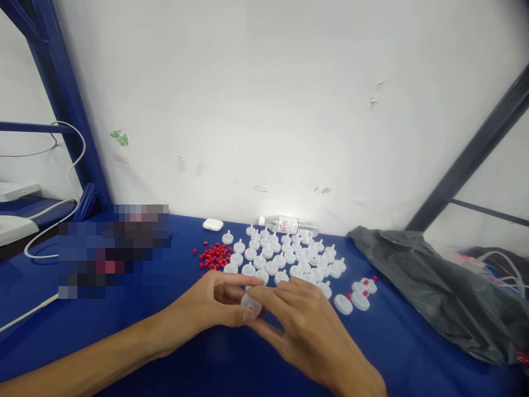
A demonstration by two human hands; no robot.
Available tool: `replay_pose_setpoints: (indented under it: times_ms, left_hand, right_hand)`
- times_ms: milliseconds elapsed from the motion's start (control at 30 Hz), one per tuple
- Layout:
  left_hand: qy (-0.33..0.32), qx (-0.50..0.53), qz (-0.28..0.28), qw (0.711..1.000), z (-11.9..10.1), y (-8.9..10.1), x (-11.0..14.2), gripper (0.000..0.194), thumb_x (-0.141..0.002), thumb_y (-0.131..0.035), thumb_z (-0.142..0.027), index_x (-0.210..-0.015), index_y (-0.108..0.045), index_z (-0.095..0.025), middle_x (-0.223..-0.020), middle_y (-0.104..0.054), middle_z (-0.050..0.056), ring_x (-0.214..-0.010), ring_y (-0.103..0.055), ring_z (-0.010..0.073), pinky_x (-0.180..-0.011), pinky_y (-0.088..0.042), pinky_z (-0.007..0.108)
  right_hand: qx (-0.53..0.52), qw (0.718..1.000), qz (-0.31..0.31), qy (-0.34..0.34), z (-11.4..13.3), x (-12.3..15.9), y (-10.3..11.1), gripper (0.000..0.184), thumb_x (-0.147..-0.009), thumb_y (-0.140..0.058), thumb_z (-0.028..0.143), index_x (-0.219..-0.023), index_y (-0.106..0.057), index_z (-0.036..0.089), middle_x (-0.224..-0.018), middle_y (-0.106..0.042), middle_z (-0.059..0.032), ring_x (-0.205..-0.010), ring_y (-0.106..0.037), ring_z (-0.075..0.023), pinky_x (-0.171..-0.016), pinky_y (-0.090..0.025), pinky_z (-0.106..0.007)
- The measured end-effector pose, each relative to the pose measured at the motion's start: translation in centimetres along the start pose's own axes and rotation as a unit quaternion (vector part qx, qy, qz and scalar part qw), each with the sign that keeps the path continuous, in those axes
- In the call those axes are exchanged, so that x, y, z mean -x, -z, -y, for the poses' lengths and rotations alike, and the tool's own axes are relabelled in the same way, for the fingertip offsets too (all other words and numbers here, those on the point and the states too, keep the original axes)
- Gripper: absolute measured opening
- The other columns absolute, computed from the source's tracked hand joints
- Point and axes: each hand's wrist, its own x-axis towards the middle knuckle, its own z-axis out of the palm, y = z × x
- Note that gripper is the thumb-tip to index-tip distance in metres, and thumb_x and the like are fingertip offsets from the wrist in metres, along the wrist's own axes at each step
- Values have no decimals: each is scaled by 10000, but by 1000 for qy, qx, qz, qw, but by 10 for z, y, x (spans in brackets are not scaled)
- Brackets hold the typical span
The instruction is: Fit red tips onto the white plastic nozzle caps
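Observation:
My left hand (206, 306) and my right hand (300, 317) meet at the table's front, both closed on one white plastic nozzle cap (250, 304). Its round base faces me, and fingers hide the rest, so I cannot tell whether a red tip is on it. Beyond my hands spreads a crowd of white nozzle caps (271, 268), most with thin spouts pointing up. Small red tip caps (215, 255) lie in a loose heap to their left. On the right, several white caps with red tips (360, 300) are grouped together.
A clear plastic bottle (287, 225) lies along the wall, with a small white case (212, 224) to its left. Grey cloth or sheeting (430, 292) covers the right side of the blue table (165, 364). Blue frame posts (74, 99) and a white cable (80, 165) are at the left.

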Motion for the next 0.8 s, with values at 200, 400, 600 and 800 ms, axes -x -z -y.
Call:
replay_pose_setpoints:
  times_ms: [200,400,600,800]
  left_hand:
    - [-5,18,0,1000,5,-1,0,896,-717,-1147,-581,-1471,-851,-199,-1211,-968,119,-1214,-903,375,-1109,-695,436]
    - [-18,1,1,1000,31,8,-14,903,-659,-1155,-628,-1419,-876,-230,-1118,-970,98,-1102,-913,381,-1008,-721,441]
    - [-113,-166,-53,978,4,4,-1,762,-942,-916,-729,-1562,-771,-311,-1259,-931,76,-1155,-869,332,-1035,-692,447]
    - [-273,-619,-154,720,-19,23,3,368,-1191,-485,-215,-1281,-840,-255,-1175,-869,108,-1112,-739,298,-1008,-618,450]
  right_hand:
    - [-21,1000,10,-6,4,2,-5,147,-1130,-864,307,-1149,-727,258,-923,-849,61,-711,-746,-180,-723,-518,-358]
    - [-41,998,54,-16,5,1,-2,120,-1137,-809,250,-1218,-725,277,-989,-881,65,-778,-818,-184,-700,-536,-335]
    - [-75,994,46,-60,-5,0,8,177,-1237,-629,301,-1182,-797,286,-1096,-914,-8,-854,-878,-210,-726,-636,-306]
    - [7,968,5,-249,-62,19,37,336,-1201,-623,506,-1129,-870,291,-1178,-866,-79,-624,-714,-203,-666,-626,-397]
